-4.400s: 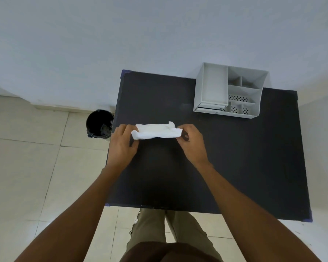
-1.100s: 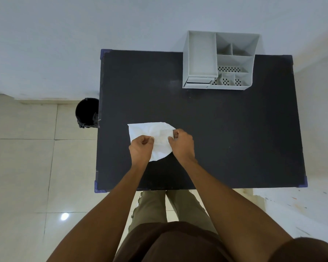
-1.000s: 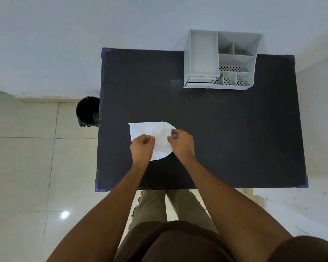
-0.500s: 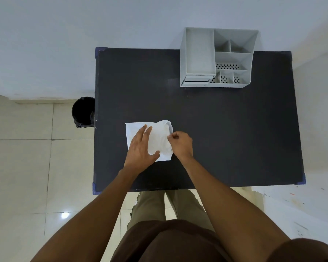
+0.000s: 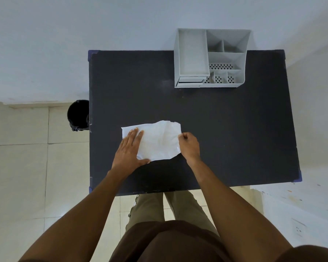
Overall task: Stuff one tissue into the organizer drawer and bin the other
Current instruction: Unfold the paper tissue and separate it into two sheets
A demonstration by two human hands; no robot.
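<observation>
White tissue point(image 5: 159, 140) lies mid-frame on black table point(image 5: 235, 129). Left hand point(image 5: 130, 150) flat, fingers spread, pressing it. Right hand point(image 5: 189, 143) pinching right edge. Best: hold firm, peel slow, don't rip.

dim, even indoor light | soft shadows | sharp focus | wide-angle edge distortion

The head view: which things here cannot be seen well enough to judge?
- Tissue: one sheet or two stacked cannot be told; the left hand covers its left part.
- Organizer drawer: only its front edge shows, so the contents are hidden.
- Bin: the table edge cuts off its right side and its inside is too dark.
- Right hand: its curled fingers hide the pinch on the tissue edge.
</observation>
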